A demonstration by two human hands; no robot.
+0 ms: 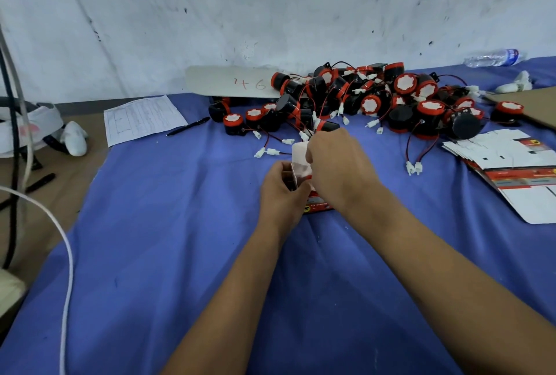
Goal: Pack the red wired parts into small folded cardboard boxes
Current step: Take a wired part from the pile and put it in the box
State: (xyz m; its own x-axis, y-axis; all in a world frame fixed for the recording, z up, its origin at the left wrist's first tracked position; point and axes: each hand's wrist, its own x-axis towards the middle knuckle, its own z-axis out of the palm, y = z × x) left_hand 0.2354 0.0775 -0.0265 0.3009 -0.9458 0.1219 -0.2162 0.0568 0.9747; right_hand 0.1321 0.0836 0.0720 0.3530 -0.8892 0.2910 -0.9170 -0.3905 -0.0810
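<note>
A small red-and-white cardboard box [301, 164] stands on the blue cloth [180, 224] at mid-table, its top flaps up. My left hand [281, 191] grips the box's left side. My right hand [334, 158] is closed over the box's top flap, fingers pinching it. What is inside the box is hidden by my hands. Behind them lies a pile of black-and-red round wired parts [376, 98] with red and black wires and white plugs. A stack of flat unfolded boxes [505, 161] lies at the right.
A cardboard sheet marked "46" [234, 83] leans at the back wall. A paper form [141, 119] and a pen [188, 126] lie at the left. A water bottle [493, 57], white cloth gloves [514, 83], cables [60, 239] and a brown board [529, 104] are around.
</note>
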